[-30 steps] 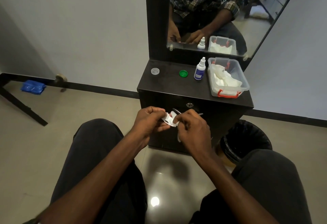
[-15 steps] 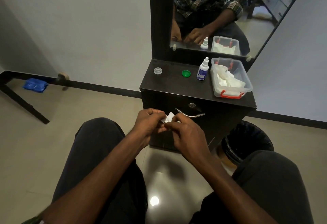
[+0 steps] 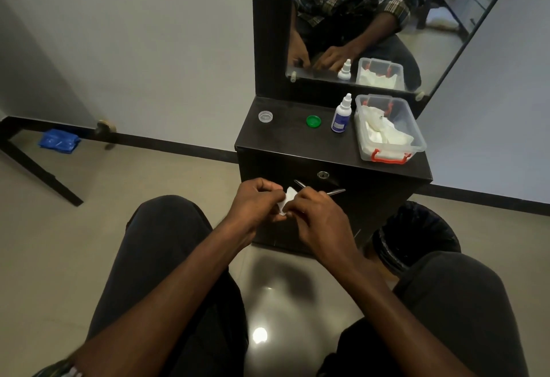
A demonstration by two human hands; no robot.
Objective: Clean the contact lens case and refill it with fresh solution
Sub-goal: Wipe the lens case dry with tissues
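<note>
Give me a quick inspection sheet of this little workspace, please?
Surface: dark cabinet top below a mirror.
Job's things: solution bottle upright; green cap and clear cap lying apart; white tissue between both hands, lens case hidden.
Clutter: clear tub holding tissues.
Hands: left hand and right hand both pinch the tissue.
Cables: nothing seen.
Surroundings: black-lined bin, blue cloth on floor.

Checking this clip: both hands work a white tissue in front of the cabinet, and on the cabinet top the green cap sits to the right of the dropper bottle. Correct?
Not quite. In the head view the green cap sits to the left of the dropper bottle, between it and the clear cap. The rest holds: the left hand and right hand work a white tissue in front of the cabinet.
</note>
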